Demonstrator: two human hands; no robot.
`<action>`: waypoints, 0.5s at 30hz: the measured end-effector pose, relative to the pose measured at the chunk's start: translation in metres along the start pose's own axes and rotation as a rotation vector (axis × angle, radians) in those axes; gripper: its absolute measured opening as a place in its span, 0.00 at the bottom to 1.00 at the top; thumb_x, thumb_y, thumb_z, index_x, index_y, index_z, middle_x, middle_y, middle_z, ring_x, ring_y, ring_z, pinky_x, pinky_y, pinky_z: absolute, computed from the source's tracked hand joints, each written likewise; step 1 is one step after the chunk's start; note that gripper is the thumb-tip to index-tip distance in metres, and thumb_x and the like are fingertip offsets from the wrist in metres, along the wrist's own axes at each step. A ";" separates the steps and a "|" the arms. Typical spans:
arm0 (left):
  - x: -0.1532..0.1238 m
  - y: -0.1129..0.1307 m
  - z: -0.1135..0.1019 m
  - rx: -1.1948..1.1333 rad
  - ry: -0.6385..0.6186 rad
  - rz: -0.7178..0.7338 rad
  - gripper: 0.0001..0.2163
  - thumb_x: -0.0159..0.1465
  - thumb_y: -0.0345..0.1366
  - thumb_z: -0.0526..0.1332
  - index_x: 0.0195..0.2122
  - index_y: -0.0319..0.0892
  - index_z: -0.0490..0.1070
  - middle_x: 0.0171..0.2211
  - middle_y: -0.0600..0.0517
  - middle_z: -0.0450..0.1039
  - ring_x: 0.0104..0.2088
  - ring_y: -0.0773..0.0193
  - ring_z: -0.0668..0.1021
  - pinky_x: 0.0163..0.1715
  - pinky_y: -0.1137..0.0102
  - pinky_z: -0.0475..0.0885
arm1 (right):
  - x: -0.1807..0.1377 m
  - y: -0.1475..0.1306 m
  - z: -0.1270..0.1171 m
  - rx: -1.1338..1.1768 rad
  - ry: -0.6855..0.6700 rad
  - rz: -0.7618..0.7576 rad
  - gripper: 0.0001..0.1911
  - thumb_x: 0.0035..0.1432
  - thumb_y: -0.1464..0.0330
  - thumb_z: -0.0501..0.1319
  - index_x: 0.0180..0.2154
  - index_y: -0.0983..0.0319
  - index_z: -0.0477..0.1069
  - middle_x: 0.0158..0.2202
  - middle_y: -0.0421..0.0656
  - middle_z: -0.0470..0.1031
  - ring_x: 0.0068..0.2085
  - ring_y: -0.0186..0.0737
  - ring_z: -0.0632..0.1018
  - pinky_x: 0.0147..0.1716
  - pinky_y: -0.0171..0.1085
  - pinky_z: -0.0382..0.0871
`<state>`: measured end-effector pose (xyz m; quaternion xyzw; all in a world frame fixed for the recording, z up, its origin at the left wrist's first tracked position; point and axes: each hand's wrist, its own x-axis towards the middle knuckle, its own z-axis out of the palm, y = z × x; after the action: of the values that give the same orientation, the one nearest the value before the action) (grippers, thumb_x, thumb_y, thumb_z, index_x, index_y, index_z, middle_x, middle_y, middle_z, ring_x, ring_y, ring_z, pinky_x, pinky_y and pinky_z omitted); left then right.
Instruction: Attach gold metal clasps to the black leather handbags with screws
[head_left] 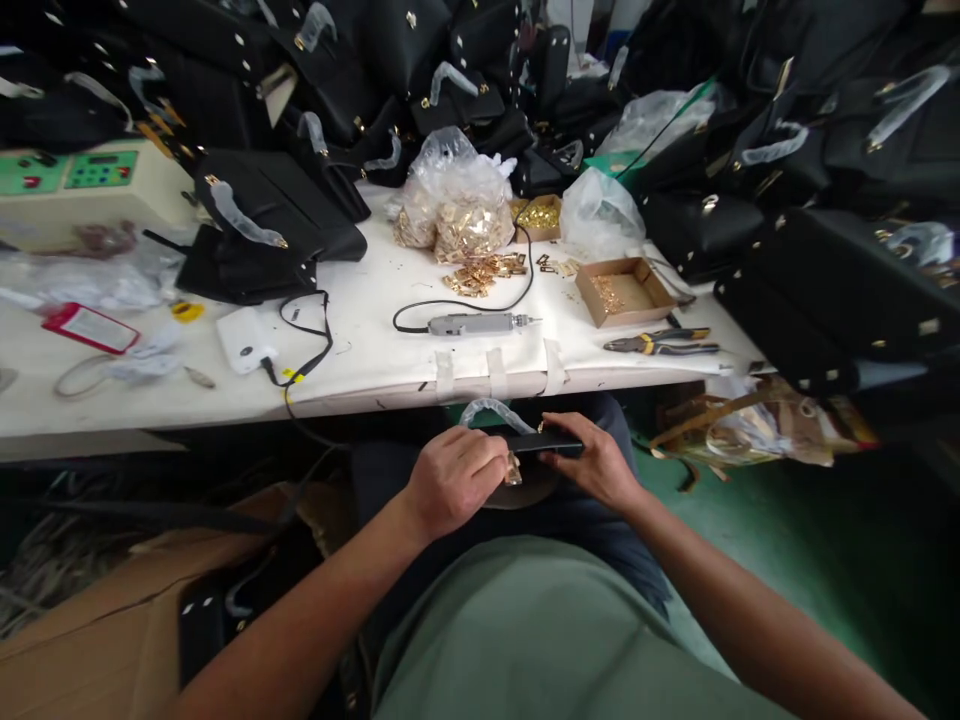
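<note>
Black handbag just below near edge of counter; left hand closed at one end, by gold hardware, right hand pinching other. Likely light, stiff; plastic-wrapped handle probably slippery; best gripped by ends.

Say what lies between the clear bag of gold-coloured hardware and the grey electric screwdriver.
In the head view, a loose pile of gold-coloured metal pieces and, nearer the screwdriver, its black cable.

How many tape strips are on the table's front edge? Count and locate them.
3: left strip below the rear of the screwdriver, middle strip below its front half, right strip below and past its tip. None seems hidden.
</note>
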<state>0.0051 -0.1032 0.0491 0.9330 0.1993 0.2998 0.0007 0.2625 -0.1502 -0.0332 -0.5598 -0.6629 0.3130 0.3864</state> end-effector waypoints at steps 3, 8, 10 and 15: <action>0.010 0.009 -0.017 0.050 0.026 0.076 0.08 0.68 0.27 0.62 0.31 0.42 0.69 0.35 0.54 0.79 0.34 0.67 0.78 0.36 0.68 0.71 | -0.003 -0.002 -0.003 0.152 0.019 0.023 0.20 0.60 0.59 0.70 0.53 0.57 0.77 0.49 0.48 0.80 0.50 0.49 0.80 0.52 0.46 0.74; 0.025 0.018 -0.035 0.126 0.067 0.206 0.06 0.67 0.28 0.64 0.33 0.43 0.70 0.37 0.54 0.81 0.37 0.65 0.79 0.40 0.65 0.72 | -0.008 -0.013 -0.008 0.281 0.003 0.039 0.22 0.59 0.57 0.70 0.52 0.60 0.78 0.51 0.50 0.79 0.52 0.50 0.79 0.54 0.47 0.71; 0.030 0.021 -0.040 0.131 0.075 0.249 0.05 0.66 0.29 0.65 0.34 0.43 0.71 0.37 0.55 0.81 0.37 0.65 0.79 0.42 0.64 0.73 | -0.008 -0.019 -0.011 0.334 0.019 0.058 0.20 0.59 0.56 0.68 0.47 0.62 0.79 0.46 0.50 0.80 0.47 0.49 0.79 0.51 0.46 0.72; 0.042 0.029 -0.050 0.136 0.103 0.313 0.05 0.66 0.29 0.66 0.34 0.45 0.72 0.40 0.55 0.82 0.39 0.65 0.80 0.43 0.62 0.73 | -0.008 -0.031 -0.023 0.403 0.111 0.105 0.18 0.55 0.54 0.68 0.29 0.63 0.77 0.27 0.42 0.76 0.29 0.39 0.74 0.31 0.37 0.70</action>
<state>0.0191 -0.1200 0.1167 0.9340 0.0711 0.3293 -0.1193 0.2668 -0.1636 0.0035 -0.5212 -0.5346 0.4277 0.5096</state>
